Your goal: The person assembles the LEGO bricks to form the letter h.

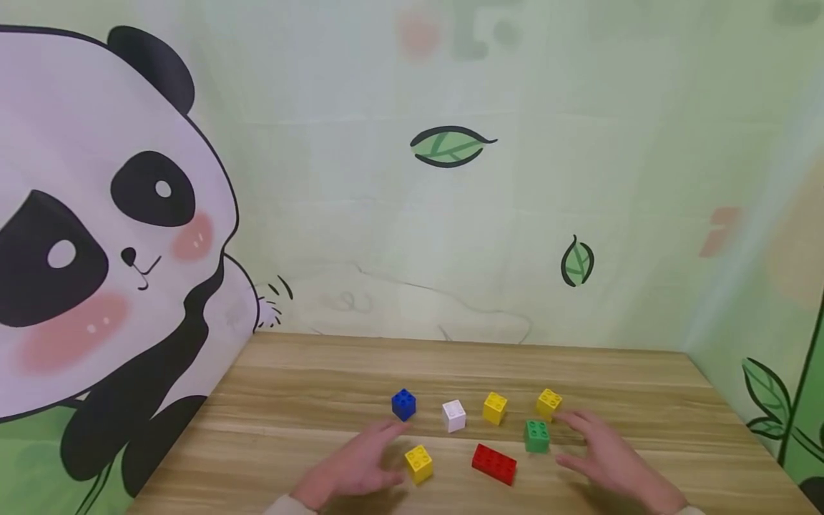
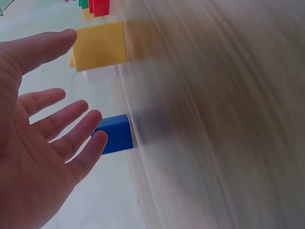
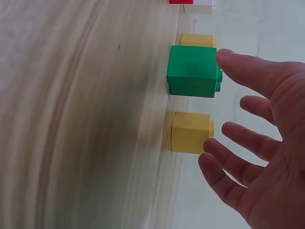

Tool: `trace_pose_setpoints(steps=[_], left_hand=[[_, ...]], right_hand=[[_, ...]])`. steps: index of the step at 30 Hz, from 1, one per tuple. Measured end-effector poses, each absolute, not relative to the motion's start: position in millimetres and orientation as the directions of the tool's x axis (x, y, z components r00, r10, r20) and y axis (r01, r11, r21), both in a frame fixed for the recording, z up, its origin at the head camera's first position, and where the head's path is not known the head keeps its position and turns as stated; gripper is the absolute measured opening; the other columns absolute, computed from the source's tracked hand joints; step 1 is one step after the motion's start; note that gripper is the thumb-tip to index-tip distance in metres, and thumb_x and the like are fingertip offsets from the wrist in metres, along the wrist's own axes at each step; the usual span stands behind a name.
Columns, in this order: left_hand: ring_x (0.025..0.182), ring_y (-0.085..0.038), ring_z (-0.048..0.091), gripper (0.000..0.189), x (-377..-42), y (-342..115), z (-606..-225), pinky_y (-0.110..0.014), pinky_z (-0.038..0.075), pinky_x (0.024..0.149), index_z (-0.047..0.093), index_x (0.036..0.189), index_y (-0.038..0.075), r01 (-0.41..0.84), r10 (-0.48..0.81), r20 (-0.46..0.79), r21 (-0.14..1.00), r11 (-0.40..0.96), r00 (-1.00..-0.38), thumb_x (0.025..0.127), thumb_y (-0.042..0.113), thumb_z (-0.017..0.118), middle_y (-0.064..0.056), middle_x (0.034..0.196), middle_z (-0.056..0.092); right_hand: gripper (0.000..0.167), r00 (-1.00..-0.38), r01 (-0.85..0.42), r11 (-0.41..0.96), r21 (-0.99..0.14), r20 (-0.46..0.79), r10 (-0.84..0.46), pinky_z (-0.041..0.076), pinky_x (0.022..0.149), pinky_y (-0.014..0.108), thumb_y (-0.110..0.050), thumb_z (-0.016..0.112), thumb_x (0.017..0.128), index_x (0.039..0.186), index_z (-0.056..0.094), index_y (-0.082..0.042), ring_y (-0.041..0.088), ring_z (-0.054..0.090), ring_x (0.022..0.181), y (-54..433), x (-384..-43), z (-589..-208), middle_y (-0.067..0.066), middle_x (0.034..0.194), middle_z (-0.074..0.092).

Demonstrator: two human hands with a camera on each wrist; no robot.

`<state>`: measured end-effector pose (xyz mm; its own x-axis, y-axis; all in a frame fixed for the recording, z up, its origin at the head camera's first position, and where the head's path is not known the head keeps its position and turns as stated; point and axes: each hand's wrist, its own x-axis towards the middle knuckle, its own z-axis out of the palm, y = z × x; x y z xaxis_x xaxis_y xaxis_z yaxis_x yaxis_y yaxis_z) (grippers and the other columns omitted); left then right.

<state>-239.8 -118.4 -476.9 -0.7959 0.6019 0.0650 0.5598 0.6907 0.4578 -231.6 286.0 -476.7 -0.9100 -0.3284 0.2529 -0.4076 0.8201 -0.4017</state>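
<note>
My left hand [image 1: 360, 461] hovers over the wood-grain table with its fingers spread and nothing in them. Just right of its thumb sits a yellow toy brick [image 1: 419, 465], and a blue brick [image 1: 403, 405] lies beyond its fingertips. On the other side my right hand [image 1: 608, 458] is likewise spread and holds nothing. A green brick [image 1: 536, 436] stands left of it, near the thumb; in the right wrist view the thumb tip overlaps the edge of that green brick [image 3: 192, 71]. Another yellow brick [image 1: 549, 405] is at its fingertips. Between the hands lies a longer red brick [image 1: 494, 464].
A white brick [image 1: 453, 416] and a further yellow brick [image 1: 495, 408] stand in the back row, between the blue one and the right-hand yellow one. Behind the table [image 1: 309, 372] rises a pale green wall [image 1: 360, 214] with painted leaves, and a panda picture [image 1: 116, 236] fills the left side.
</note>
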Motion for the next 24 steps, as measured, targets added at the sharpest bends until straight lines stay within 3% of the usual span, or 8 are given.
trace_pose_setpoints(steps=[10,17,24], left_hand=[[0.110,-0.018,0.054,0.063,-243.8,-105.4,-481.4,-0.036,0.044,0.094,0.049,0.132,0.005,0.609,0.661,0.087,0.491,0.623,-0.746,0.079,0.024,0.075,-0.007,0.125,0.056],[0.109,-0.014,0.054,0.061,-246.7,-98.8,-481.4,-0.035,0.044,0.094,0.049,0.132,0.008,0.532,0.641,0.001,0.561,0.635,-0.767,0.080,0.026,0.075,-0.002,0.124,0.056],[0.106,-0.013,0.054,0.059,-246.5,-93.0,-481.6,-0.034,0.045,0.092,0.052,0.129,0.008,0.511,0.623,-0.016,0.556,0.656,-0.782,0.079,0.028,0.076,-0.001,0.121,0.058]], right_hand=[[0.061,-0.908,-0.416,0.783,-0.463,0.161,-0.387,0.046,0.089,0.051,-0.025,0.078,0.077,0.130,0.054,-0.010,0.034,0.053,0.112,277.6,-240.0,-474.5,0.013,0.129,0.053],[0.062,-0.903,-0.400,0.737,-0.544,0.095,-0.420,0.049,0.085,0.049,-0.026,0.076,0.079,0.133,0.051,-0.009,0.031,0.055,0.107,273.9,-246.8,-476.9,0.012,0.127,0.054],[0.061,-0.898,-0.394,0.723,-0.567,0.069,-0.436,0.050,0.082,0.044,-0.024,0.076,0.080,0.133,0.051,-0.007,0.022,0.055,0.101,271.6,-252.2,-479.6,0.004,0.118,0.056]])
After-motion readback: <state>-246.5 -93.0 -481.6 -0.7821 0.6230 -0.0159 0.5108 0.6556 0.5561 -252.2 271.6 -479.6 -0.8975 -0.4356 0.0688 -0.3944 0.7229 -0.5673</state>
